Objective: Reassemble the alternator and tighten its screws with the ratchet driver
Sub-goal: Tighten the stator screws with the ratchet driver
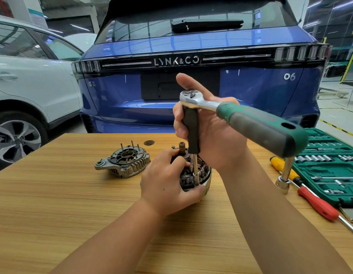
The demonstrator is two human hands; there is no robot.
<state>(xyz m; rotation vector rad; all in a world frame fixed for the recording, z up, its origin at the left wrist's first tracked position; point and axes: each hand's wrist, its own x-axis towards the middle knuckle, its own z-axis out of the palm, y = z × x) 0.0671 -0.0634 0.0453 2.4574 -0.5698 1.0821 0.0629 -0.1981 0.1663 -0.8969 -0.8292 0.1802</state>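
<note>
Left hand (pixel 167 178) grips alternator body (pixel 199 177) on table (pixel 53 194); right hand (pixel 209 131) fingers wrap ratchet driver (pixel 191 123) shaft. Socket tip down on housing rim.

Blue car (pixel 191 80), rear end facing the wooden table: chrome lettering "LYNK&CO" (pixel 176 61) set in the middle of the dark light bar across the tailgate. Lower right on the tailgate's blue panel, a chrome "06" badge (pixel 289 76). Lower left on the same panel, a small emblem (pixel 92 83), too small and faint to read. On the rear wiper housing (pixel 207 25) at the top of the glass, a tiny white mark, unreadable. Panels on the pillar (pixel 36 16) at the far left carry print too blurred to make out.
</note>
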